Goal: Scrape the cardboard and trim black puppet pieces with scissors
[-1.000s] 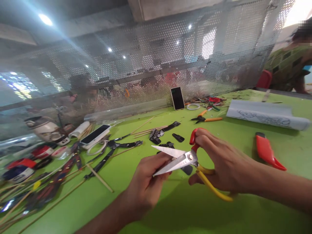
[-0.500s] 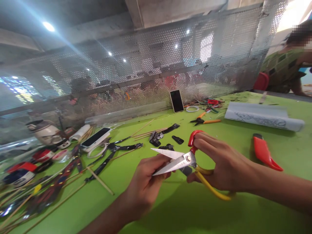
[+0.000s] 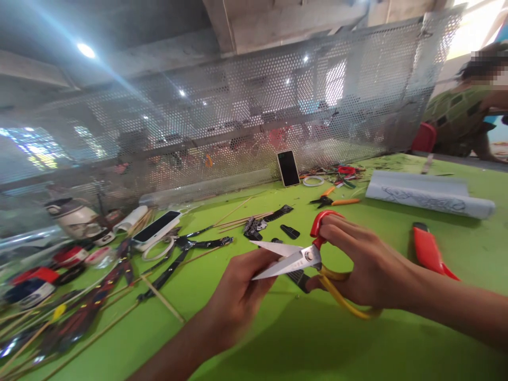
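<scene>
Scissors (image 3: 292, 263), held above the tabletop (image 3: 309, 338) approx. mid-view: silver blades parted in a narrow V, tips pointing L, round pivot screw, upper grip loop red, lower yellow. R hand (image 3: 369, 259), part. open, has hold of them w/ fingers at the red loop & thumb at the yellow. L hand (image 3: 242, 286), fingers curled, is overlapped by the blades; its inner side is hidden, so can't tell what, if anything, it has. A dark flat piece (image 3: 297, 279) shows btwn the two hands, beyond the blades. Edges: far side of tabletop runs along the perforated partition (image 3: 238, 106), w/ a phone (image 3: 288, 169) propped near it. Open room: plain green surface on the near side, below both hands; also a smaller patch btwn R hand & the rolled sheet (image 3: 428, 196). Bounds: red-handled tool (image 3: 427, 248) just beside R forearm; orange-handled pliers (image 3: 344, 201) farther back; black strips (image 3: 170, 267) & sticks (image 3: 162, 298) to the L of L hand.
</scene>
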{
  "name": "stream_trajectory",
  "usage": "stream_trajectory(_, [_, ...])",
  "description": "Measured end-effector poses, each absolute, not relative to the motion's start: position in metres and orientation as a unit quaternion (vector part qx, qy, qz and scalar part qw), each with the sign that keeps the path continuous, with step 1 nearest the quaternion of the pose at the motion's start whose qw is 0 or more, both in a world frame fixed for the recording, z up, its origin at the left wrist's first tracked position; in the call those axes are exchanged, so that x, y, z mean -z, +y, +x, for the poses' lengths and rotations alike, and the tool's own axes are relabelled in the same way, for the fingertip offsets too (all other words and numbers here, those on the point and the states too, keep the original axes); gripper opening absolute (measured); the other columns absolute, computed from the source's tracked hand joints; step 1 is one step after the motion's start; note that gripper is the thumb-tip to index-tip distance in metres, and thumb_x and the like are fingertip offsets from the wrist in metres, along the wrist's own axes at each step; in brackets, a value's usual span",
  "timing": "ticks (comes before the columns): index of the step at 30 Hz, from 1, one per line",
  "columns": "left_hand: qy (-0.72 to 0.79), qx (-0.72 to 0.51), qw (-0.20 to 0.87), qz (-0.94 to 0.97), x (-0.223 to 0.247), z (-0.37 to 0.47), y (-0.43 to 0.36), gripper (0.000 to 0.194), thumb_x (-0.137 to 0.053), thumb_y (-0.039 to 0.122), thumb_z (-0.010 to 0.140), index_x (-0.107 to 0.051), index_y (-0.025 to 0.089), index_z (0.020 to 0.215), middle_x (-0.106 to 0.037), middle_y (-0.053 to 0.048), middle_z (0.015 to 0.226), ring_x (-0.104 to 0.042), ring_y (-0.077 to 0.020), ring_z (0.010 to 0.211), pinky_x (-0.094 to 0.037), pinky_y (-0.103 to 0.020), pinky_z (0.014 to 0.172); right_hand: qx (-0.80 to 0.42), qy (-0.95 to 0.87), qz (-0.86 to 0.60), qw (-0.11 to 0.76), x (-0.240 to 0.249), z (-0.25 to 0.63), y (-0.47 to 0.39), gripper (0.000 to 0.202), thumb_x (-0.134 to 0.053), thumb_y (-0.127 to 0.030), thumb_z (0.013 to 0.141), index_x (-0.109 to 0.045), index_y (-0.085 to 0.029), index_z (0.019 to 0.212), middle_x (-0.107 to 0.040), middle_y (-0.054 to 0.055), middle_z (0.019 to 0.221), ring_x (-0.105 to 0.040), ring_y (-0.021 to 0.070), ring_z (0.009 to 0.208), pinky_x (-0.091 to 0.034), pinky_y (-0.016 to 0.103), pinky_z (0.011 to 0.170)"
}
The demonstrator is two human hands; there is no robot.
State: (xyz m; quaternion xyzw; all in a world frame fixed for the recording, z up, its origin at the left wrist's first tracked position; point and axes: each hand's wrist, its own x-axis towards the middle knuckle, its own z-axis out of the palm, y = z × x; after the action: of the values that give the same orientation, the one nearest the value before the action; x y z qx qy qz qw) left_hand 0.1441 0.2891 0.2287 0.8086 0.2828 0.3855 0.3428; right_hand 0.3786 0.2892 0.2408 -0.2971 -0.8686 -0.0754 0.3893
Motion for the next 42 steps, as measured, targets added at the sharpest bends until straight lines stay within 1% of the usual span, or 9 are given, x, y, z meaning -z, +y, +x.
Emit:
stream_trajectory(5, [0.277,-0.408,0.335,0.803,-0.227,0.144,0.291,0.022,-0.049,0.031,0.095,-0.065,0.017,0.091,-0.052,0.000,0.068,-0.040,-0.0095,0.057,-0.033,-0.021,0.050,0.079,-0.864,-0.288,0.405,-0.238,0.381,0.291,0.034,-0.075,-0.033,0.074,-0.049,-0.017,0.090,-0.055,0.005,0.081,-0.048,0.0150,0.069,-0.043,0.026,0.059])
stream_trajectory(10, [0.281,-0.436,0.292,0.804,-0.227,0.145,0.291,0.025,-0.053,0.029,0.093,-0.067,0.016,0.078,-0.053,0.000,0.061,-0.045,-0.0097,0.055,-0.035,-0.022,0.050,0.075,-0.865,-0.295,0.400,-0.240,0.384,0.289,0.033,-0.072,-0.035,0.078,-0.049,-0.017,0.092,-0.056,0.004,0.079,-0.048,0.0134,0.065,-0.041,0.024,0.056])
stream_trajectory(14, [0.269,-0.434,0.281,0.813,-0.229,0.145,0.293,0.028,-0.051,0.034,0.094,-0.067,0.015,0.080,-0.053,0.000,0.061,-0.045,-0.0096,0.054,-0.035,-0.022,0.049,0.086,-0.863,-0.319,0.382,-0.242,0.383,0.289,0.042,-0.073,-0.042,0.075,-0.048,-0.015,0.096,-0.056,0.009,0.089,-0.054,0.0198,0.080,-0.048,0.030,0.069])
stream_trajectory(17, [0.260,-0.431,0.275,0.819,-0.229,0.144,0.294,0.031,-0.049,0.038,0.094,-0.066,0.015,0.084,-0.052,0.001,0.061,-0.045,-0.0102,0.054,-0.036,-0.021,0.049,0.080,-0.866,-0.326,0.371,-0.242,0.382,0.291,0.041,-0.075,-0.040,0.073,-0.050,-0.016,0.095,-0.056,0.010,0.092,-0.055,0.0213,0.083,-0.048,0.032,0.072])
stream_trajectory(22, [0.275,-0.417,0.294,0.815,-0.230,0.144,0.293,0.023,-0.050,0.028,0.093,-0.062,0.017,0.077,-0.056,0.001,0.064,-0.047,-0.0092,0.056,-0.037,-0.019,0.051,0.061,-0.869,-0.301,0.387,-0.241,0.380,0.290,0.040,-0.077,-0.037,0.071,-0.050,-0.016,0.093,-0.057,0.008,0.089,-0.054,0.0190,0.079,-0.047,0.029,0.068])
stream_trajectory(28, [0.276,-0.394,0.335,0.810,-0.236,0.147,0.289,0.028,-0.047,0.025,0.093,-0.055,0.017,0.067,-0.053,0.001,0.063,-0.042,-0.0088,0.055,-0.035,-0.019,0.049,0.070,-0.872,-0.319,0.365,-0.245,0.379,0.286,0.039,-0.075,-0.037,0.072,-0.049,-0.016,0.094,-0.056,0.009,0.090,-0.054,0.0201,0.081,-0.048,0.031,0.069])
stream_trajectory(34, [0.287,-0.381,0.319,0.819,-0.232,0.143,0.292,0.034,-0.044,0.036,0.096,-0.063,0.017,0.075,-0.058,-0.001,0.067,-0.044,-0.0109,0.058,-0.037,-0.023,0.053,0.092,-0.870,-0.334,0.350,-0.244,0.377,0.285,0.042,-0.075,-0.041,0.070,-0.051,-0.016,0.094,-0.057,0.010,0.090,-0.055,0.0227,0.082,-0.048,0.034,0.069])
stream_trajectory(39, [0.273,-0.379,0.368,0.804,-0.227,0.141,0.296,0.027,-0.044,0.033,0.097,-0.065,0.018,0.088,-0.058,0.000,0.069,-0.045,-0.0094,0.059,-0.038,-0.021,0.054,0.107,-0.863,-0.330,0.368,-0.245,0.380,0.286,0.046,-0.074,-0.047,0.072,-0.049,-0.016,0.096,-0.057,0.012,0.093,-0.055,0.0249,0.085,-0.049,0.035,0.070])
stream_trajectory(42, [0.266,-0.361,0.381,0.808,-0.228,0.141,0.294,0.029,-0.041,0.034,0.098,-0.063,0.018,0.090,-0.054,0.000,0.068,-0.044,-0.0096,0.059,-0.037,-0.021,0.054,0.105,-0.865,-0.325,0.367,-0.245,0.381,0.287,0.045,-0.075,-0.045,0.071,-0.049,-0.016,0.095,-0.056,0.010,0.091,-0.053,0.0230,0.082,-0.048,0.034,0.069])
